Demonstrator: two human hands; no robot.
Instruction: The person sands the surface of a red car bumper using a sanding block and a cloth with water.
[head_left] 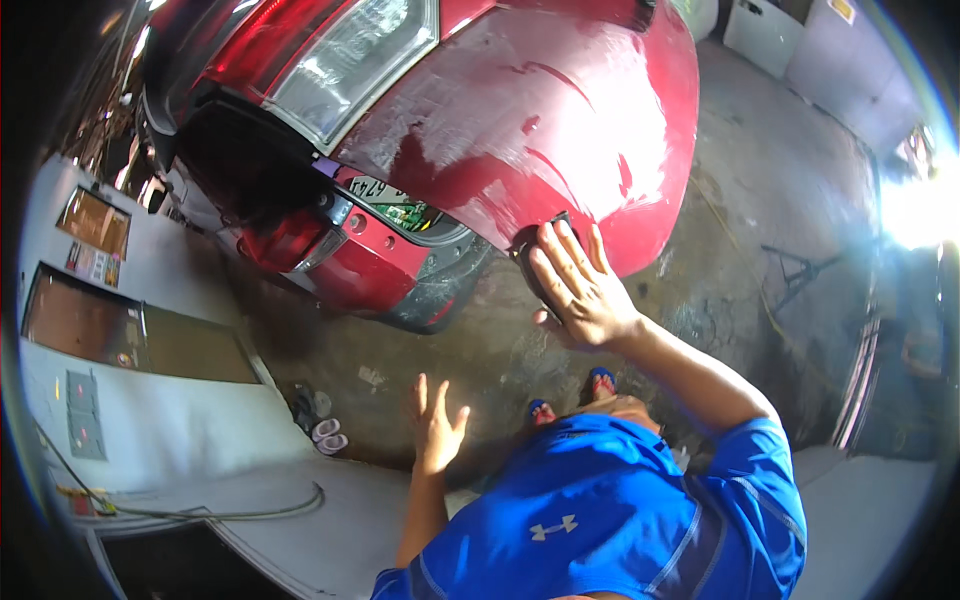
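My right hand (585, 295) presses a dark, block-like pad (528, 262) against the lower edge of a red car panel (520, 120). Its fingers lie along the pad, covering much of it, so its exact kind is hard to make out. Dull whitish smears and darker, wet-looking patches mark the panel, with strong glare on the right part. Away from the car, my left hand (438, 430) hangs in the air with its fingers apart and nothing in it.
Left of the panel are a clear lamp (355, 65), a detached-looking red bumper corner (370, 260) and a licence plate (378, 192). A dark metal stand (795, 270) is on the concrete floor. Pale slippers (328, 436) lie by the wall; a hose (230, 515) runs lower left.
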